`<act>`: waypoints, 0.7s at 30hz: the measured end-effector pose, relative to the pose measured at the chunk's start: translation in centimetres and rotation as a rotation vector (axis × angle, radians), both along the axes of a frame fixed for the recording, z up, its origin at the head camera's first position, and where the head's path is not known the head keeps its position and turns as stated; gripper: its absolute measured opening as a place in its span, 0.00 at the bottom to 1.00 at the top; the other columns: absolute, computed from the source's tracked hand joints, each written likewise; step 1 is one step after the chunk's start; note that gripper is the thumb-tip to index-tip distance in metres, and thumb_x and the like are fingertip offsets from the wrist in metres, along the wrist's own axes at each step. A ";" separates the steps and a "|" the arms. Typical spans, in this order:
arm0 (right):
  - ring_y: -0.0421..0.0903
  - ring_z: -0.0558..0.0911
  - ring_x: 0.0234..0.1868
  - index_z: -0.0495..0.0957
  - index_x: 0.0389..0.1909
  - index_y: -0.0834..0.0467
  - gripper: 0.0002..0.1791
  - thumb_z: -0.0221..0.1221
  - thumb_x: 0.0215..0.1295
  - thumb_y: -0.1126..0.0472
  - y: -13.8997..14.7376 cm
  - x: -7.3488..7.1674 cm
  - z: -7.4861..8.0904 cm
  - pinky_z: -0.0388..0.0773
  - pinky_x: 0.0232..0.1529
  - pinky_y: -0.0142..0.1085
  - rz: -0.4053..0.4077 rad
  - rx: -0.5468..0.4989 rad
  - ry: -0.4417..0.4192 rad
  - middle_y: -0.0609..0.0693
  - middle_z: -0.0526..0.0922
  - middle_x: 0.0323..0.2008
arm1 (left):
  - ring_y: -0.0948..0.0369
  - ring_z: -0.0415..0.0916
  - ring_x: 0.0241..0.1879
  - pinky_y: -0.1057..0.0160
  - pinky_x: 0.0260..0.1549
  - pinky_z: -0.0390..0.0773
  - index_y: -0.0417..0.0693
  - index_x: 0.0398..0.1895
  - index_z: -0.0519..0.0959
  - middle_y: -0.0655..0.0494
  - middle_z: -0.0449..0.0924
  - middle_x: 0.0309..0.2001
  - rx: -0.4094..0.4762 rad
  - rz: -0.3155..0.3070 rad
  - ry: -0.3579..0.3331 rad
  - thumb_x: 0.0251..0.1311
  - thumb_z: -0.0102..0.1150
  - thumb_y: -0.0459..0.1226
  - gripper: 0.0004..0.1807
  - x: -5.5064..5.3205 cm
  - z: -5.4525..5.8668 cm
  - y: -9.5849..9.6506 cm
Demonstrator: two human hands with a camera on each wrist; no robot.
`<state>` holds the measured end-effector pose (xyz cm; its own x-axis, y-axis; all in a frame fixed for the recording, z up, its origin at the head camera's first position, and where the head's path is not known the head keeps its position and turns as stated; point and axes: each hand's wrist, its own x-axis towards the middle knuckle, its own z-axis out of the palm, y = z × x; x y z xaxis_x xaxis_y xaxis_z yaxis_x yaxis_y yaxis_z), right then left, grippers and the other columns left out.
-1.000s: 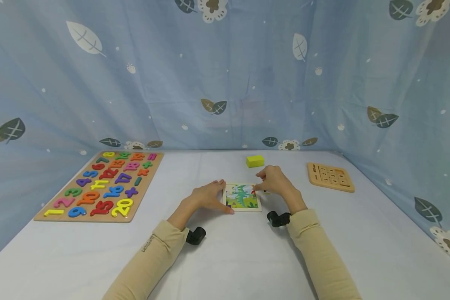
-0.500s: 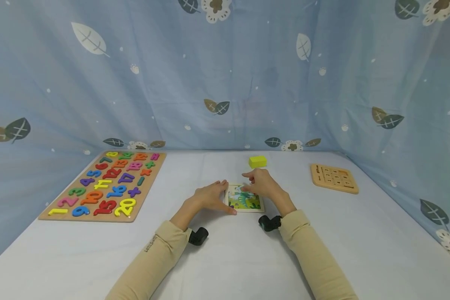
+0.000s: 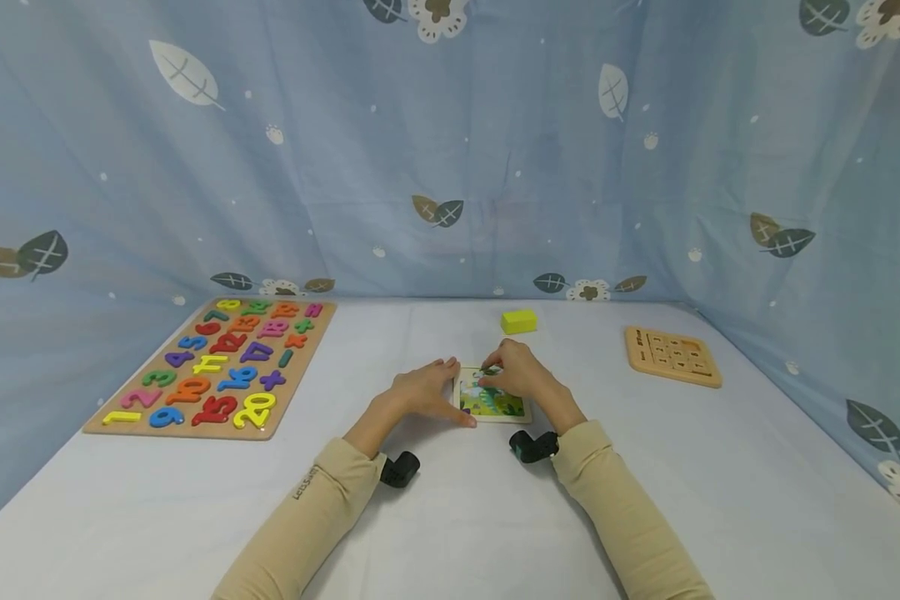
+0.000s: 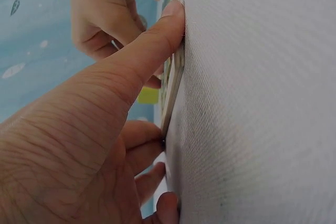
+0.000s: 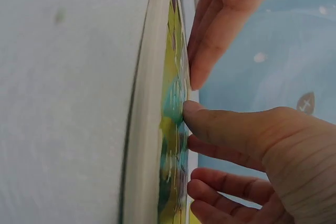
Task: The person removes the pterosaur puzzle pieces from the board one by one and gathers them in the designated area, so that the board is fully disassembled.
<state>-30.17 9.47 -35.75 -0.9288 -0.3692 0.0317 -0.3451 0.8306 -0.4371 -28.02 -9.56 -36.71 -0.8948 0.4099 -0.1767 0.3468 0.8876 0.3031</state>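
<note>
Both hands on the small picture puzzle

From my remote station I see the picture puzzle point(image 3: 495, 406) flat on the white table point(image 3: 450, 517), between the hands. The left hand point(image 3: 422, 392) is spread wide, thumb on the frame's near edge, fingers by its left side. The right hand point(image 3: 522, 369) has bent fingers touching the puzzle's upper part; I can't tell whether they pinch a piece. Beyond sits a yellow block point(image 3: 519, 322), with a wooden number tablet point(image 3: 673, 358) off to the right

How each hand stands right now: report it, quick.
Left hand: closed, holding the puzzle by its left side.
Right hand: closed, apparently pinching a small piece over the puzzle.
</note>
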 end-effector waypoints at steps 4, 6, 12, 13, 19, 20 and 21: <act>0.51 0.77 0.46 0.83 0.45 0.63 0.16 0.66 0.60 0.57 -0.1 -0.1 0.0 0.76 0.49 0.45 0.034 0.024 0.024 0.57 0.77 0.43 | 0.52 0.49 0.75 0.33 0.60 0.61 0.51 0.76 0.52 0.56 0.49 0.77 0.002 -0.002 0.000 0.45 0.66 0.65 0.58 0.0 0.0 0.0; 0.51 0.77 0.45 0.83 0.44 0.63 0.15 0.65 0.61 0.57 -0.1 -0.1 0.0 0.75 0.50 0.45 0.067 0.061 0.046 0.58 0.77 0.43 | 0.52 0.49 0.75 0.33 0.61 0.61 0.51 0.76 0.52 0.56 0.49 0.77 0.006 -0.001 -0.003 0.45 0.66 0.65 0.58 0.0 0.1 0.0; 0.52 0.75 0.46 0.82 0.44 0.63 0.14 0.63 0.63 0.57 -0.2 -0.2 0.1 0.74 0.52 0.47 0.109 0.118 0.067 0.60 0.75 0.46 | 0.52 0.48 0.76 0.33 0.61 0.60 0.52 0.76 0.52 0.56 0.49 0.77 0.017 0.002 -0.009 0.45 0.66 0.64 0.58 0.0 0.3 0.0; 0.52 0.75 0.47 0.81 0.45 0.62 0.14 0.63 0.63 0.57 -0.2 -0.2 0.0 0.74 0.53 0.47 0.107 0.119 0.056 0.60 0.75 0.47 | 0.52 0.48 0.76 0.33 0.61 0.60 0.52 0.76 0.52 0.56 0.49 0.77 0.021 0.002 -0.012 0.45 0.66 0.64 0.58 0.0 0.3 0.0; 0.53 0.71 0.47 0.77 0.46 0.63 0.15 0.62 0.63 0.57 -0.1 -0.3 -0.3 0.72 0.53 0.48 0.106 0.104 0.028 0.60 0.72 0.48 | 0.52 0.48 0.76 0.35 0.61 0.61 0.52 0.76 0.53 0.56 0.49 0.77 0.024 0.002 -0.015 0.45 0.67 0.64 0.58 0.1 0.2 0.0; 0.52 0.71 0.47 0.76 0.45 0.63 0.15 0.62 0.63 0.57 0.0 -0.3 -0.3 0.72 0.53 0.48 0.104 0.096 0.032 0.59 0.72 0.48 | 0.52 0.48 0.76 0.35 0.61 0.61 0.52 0.76 0.53 0.56 0.49 0.77 0.020 0.001 -0.013 0.45 0.67 0.64 0.58 0.1 0.2 0.0; 0.52 0.71 0.47 0.76 0.45 0.63 0.16 0.62 0.63 0.58 0.0 -0.3 -0.3 0.72 0.53 0.47 0.100 0.087 0.036 0.59 0.72 0.48 | 0.52 0.48 0.76 0.35 0.61 0.61 0.52 0.76 0.53 0.56 0.49 0.77 0.018 0.000 -0.013 0.45 0.67 0.64 0.58 0.0 0.2 0.0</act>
